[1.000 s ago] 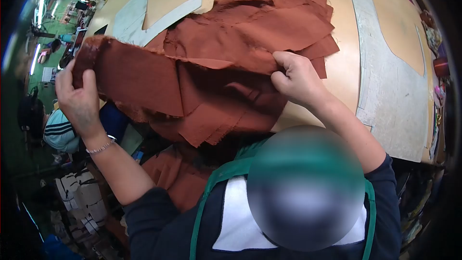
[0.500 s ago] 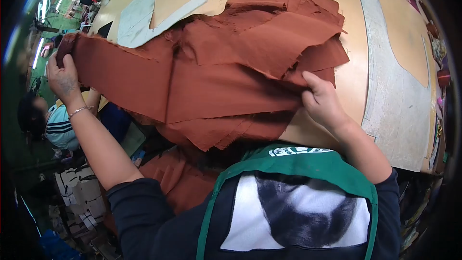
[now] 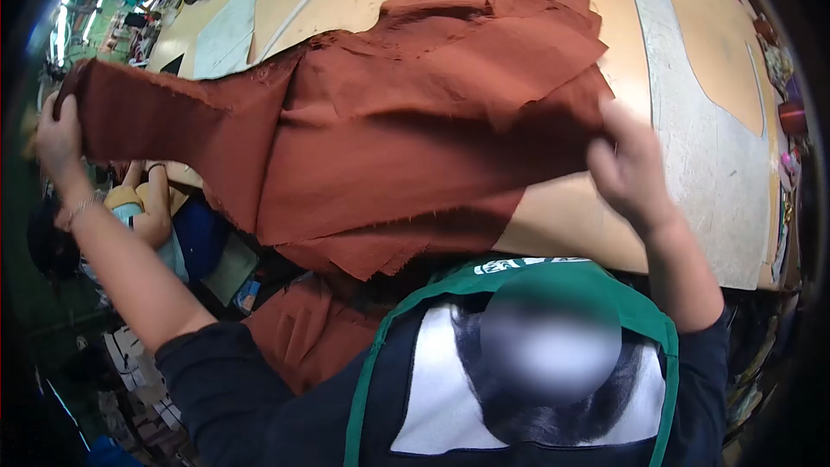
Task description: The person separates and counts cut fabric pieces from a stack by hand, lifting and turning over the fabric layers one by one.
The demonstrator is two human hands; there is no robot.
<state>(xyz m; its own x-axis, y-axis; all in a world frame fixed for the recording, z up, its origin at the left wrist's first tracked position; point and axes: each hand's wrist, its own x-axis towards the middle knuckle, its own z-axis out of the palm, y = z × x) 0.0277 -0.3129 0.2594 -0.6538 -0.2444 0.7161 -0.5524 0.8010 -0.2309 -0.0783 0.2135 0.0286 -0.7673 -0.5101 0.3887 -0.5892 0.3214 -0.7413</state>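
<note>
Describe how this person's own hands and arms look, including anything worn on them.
Both the left hand and the right hand are gloveless, the right one blurred. A thin, pale bracelet circles the left wrist; none shows on the right. Dark sleeves end near the elbows, leaving the forearms bare.

Stretches the left arm (image 3: pixel 138 259) far out to the left and forward. Bends the left hand (image 3: pixel 60 138) up at the wrist, with fingers curled closed and thumb pressed in. Reaches forward on the other side with the right arm (image 3: pixel 683 264), angled inward from the elbow. Closes the right hand (image 3: pixel 635 160) in a pinch, blurred, with fingers folded. Holds both hands wide apart, ahead of the torso.
</note>
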